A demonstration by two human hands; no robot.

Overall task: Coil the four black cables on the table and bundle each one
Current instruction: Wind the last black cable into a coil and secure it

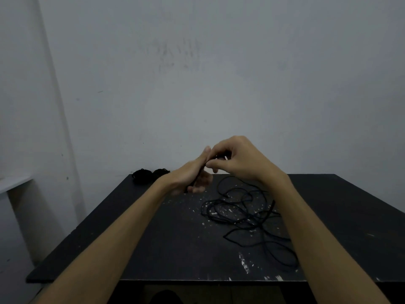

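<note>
Far to the left of my grip, at the back edge of the black, paint-flecked worktop (153,238), sit two small black bundles of coiled cable (142,176), side by side and touching or nearly so, close against the pale wall (197,73). My left hand (188,176) is raised above the worktop with the palm turned inward and the fingers extended, and a thin black cable (197,179) runs down across that palm; whether the fingers close on it I cannot tell, since the hand is blurred. Right beside it, touching at the fingertips, my right hand (234,159) has its grip narrow, thumb and fingers pinched on a dark bit of that cable at the top of the left hand. Below and to the right of my grip, a loose tangle of thin black cable (241,213) lies sprawled on the worktop, its loops passing under my right forearm toward the near edge.
</note>
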